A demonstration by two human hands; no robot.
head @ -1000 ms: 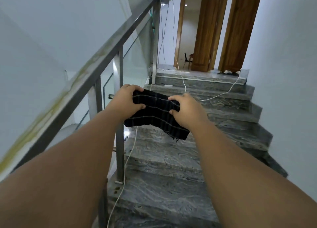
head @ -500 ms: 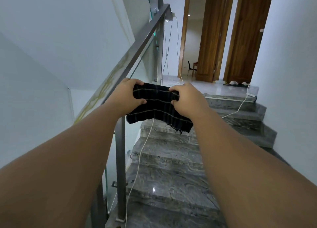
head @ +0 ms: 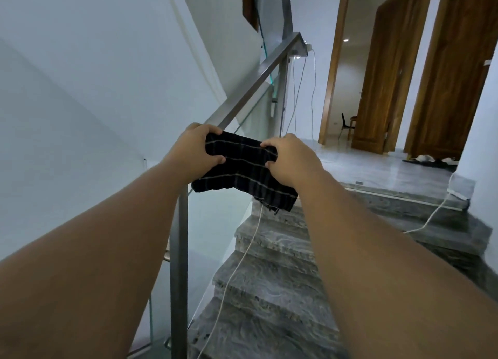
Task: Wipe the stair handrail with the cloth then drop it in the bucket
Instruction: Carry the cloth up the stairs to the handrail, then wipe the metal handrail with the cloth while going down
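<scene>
One cloth [head: 244, 170], dark with thin pale stripes, stretched between two hands up at handrail [head: 253, 89] height. Left hand [head: 196, 151] clamped on its left end, right where rail runs, can't tell if cloth actually touches metal. Right hand [head: 289, 160] pinching right end, frayed corner dangling below. Two steel posts [head: 179, 250] visible, one glass panel [head: 215, 237]. Two white cables [head: 237, 267] on marble stairs [head: 269, 304]. Two wooden doors [head: 382, 75] on landing.
</scene>
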